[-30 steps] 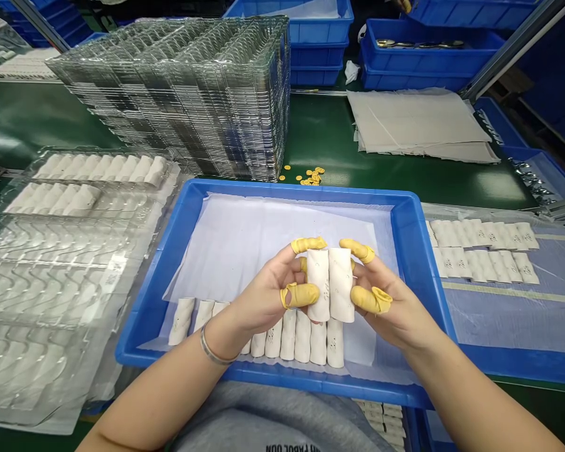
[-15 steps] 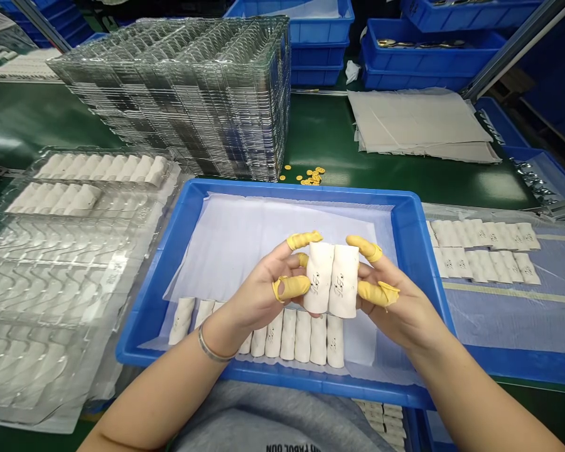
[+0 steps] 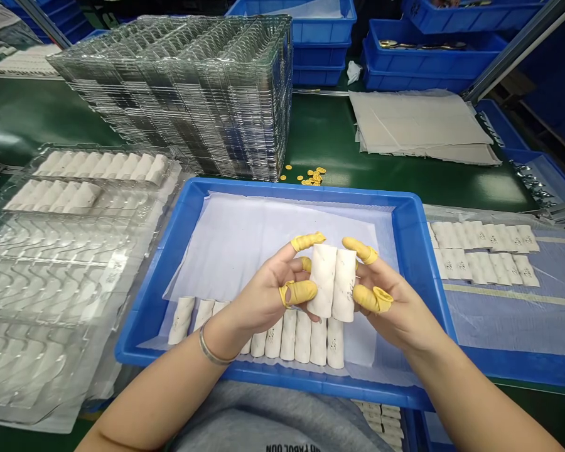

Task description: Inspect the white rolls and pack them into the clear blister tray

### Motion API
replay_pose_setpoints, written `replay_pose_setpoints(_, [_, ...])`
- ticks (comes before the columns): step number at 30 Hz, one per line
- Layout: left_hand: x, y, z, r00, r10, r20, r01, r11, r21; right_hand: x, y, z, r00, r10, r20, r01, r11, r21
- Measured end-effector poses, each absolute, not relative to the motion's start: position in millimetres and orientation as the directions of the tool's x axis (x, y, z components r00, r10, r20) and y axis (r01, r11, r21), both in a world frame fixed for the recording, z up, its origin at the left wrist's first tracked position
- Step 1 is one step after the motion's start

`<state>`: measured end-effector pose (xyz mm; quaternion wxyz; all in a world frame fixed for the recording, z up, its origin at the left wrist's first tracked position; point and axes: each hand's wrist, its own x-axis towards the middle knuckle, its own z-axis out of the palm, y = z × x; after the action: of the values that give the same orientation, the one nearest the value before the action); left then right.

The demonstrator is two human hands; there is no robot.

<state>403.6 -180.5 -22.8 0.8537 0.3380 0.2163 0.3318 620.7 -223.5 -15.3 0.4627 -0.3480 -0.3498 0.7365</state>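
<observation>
Two white ceramic pieces stand side by side, upright, held between both hands above a blue tray. My left hand pinches the left piece with yellow finger cots on thumb and fingers. My right hand grips the right piece the same way. Below them a row of several more white pieces lies on white paper along the tray's near edge.
A clear blister tray at left holds white pieces in its far rows. A tall stack of clear trays stands behind. Yellow finger cots lie on the green table. More white pieces lie at right; blue bins and paper sheets sit beyond.
The two pieces were turned in my fingers, showing printed marks half a second ago, then turned back to plain faces. Both hands stayed over the tray.
</observation>
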Motion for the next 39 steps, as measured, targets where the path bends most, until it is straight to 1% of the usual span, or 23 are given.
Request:
replay_pose_setpoints(3, [403.2, -180.0, -24.3, 0.683, 0.716, -0.143, -0.414, 0.541, 0.732, 623.2, -221.9, -16.0, -0.351, 0.92, -0.175, -0.441, -0.327, -0.836])
replay_pose_setpoints(6, [403.5, -182.6, -27.1, 0.649, 0.754, -0.105, -0.378, 0.44, 0.815, 622.2, -220.8, -17.2, -0.345, 0.932, -0.112, -0.404, -0.255, -0.879])
replay_pose_setpoints(9, [404.5, -187.3, -30.1, 0.572, 0.819, -0.049, -0.244, 0.227, 0.943, 617.7, -223.6, -20.6, -0.268, 0.963, -0.035, -0.308, -0.12, -0.944])
replay_pose_setpoints(11, [405.6, -190.0, -31.7, 0.516, 0.854, 0.07, -0.126, -0.005, 0.992, 614.5, -227.3, -24.2, -0.205, 0.979, 0.019, -0.231, -0.029, -0.973])
replay_pose_setpoints(12, [406.1, -190.8, -32.3, 0.496, 0.852, 0.165, -0.074, -0.148, 0.986, 613.2, -229.1, -26.2, -0.178, 0.983, 0.052, -0.19, 0.017, -0.982])
replay_pose_setpoints(14, [407.1, -191.2, -32.4, 0.485, 0.796, 0.363, 0.001, -0.416, 0.91, 611.8, -231.8, -29.5, -0.141, 0.981, 0.135, -0.103, 0.121, -0.987])
replay_pose_setpoints(15, [407.5, -190.9, -32.0, 0.489, 0.756, 0.435, 0.019, -0.508, 0.861, 611.5, -232.5, -30.4, -0.131, 0.976, 0.176, -0.063, 0.169, -0.984])
replay_pose_setpoints(17, [407.9, -190.3, -30.0, 0.5, 0.697, 0.514, 0.019, -0.602, 0.798, 611.4, -232.5, -30.8, -0.117, 0.961, 0.251, -0.013, 0.251, -0.968])
replay_pose_setpoints(21, [407.2, -191.1, -24.8, 0.512, 0.673, 0.533, -0.01, -0.616, 0.788, 610.5, -231.1, -27.5, -0.081, 0.948, 0.307, 0.023, 0.309, -0.951])
replay_pose_setpoints(26, [404.8, -193.8, -22.3, 0.515, 0.696, 0.5, 0.036, -0.601, 0.798, 609.3, -232.4, -27.2, -0.069, 0.947, 0.315, 0.043, 0.318, -0.947])
replay_pose_setpoints(39, [404.9, -194.0, -23.8, 0.515, 0.696, 0.5, 0.038, -0.602, 0.798, 612.0, -231.5, -30.3, -0.097, 0.933, 0.345, 0.171, 0.357, -0.918])
